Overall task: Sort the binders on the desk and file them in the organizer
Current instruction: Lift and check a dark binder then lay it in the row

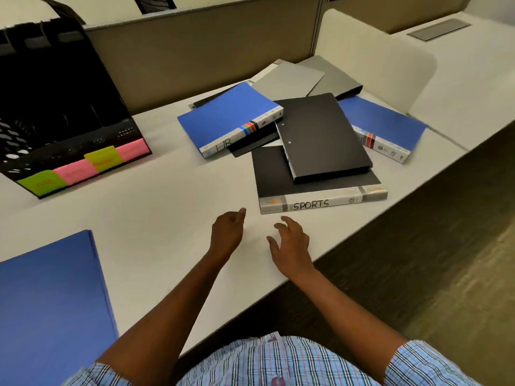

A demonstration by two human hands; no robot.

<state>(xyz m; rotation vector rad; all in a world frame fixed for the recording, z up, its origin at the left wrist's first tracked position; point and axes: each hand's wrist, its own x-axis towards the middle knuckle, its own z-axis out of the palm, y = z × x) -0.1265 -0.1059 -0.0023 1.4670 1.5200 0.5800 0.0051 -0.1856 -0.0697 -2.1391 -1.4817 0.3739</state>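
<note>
Desk (156, 207) takes up most of the view, a white top running from near left to far right. The black mesh organizer (64, 107) stands at the far left; its slots look dark, and whether anything is filed in them cannot be told. A large blue binder (50, 302) lies flat at the near left, apart from the rest.

The unsorted pile sits right of centre. Grey folders (289, 79) lie farthest back. The blue HR binder (228, 118) rests on the pile's left side and another blue binder (387, 123) on its right. A black binder (323, 135) lies across the middle, overlapping the SPORTS binder (320, 203), which is the nearest, its spine facing the person. Green and pink sticky notes (75, 171) mark the organizer's front edge; their writing is too blurred to read surely.

The left hand (227, 232) is just near of the SPORTS spine, fingers loosely curled around nothing. The right hand (292, 243) is beside it, fingers spread and relaxed, also empty.

The step in hand appears to be reaching for the next binder, likely SPORTS. Taking it would call for lifting or sliding the black binder off first, then matching the spine label to a note and carrying it across to the far left.
</note>
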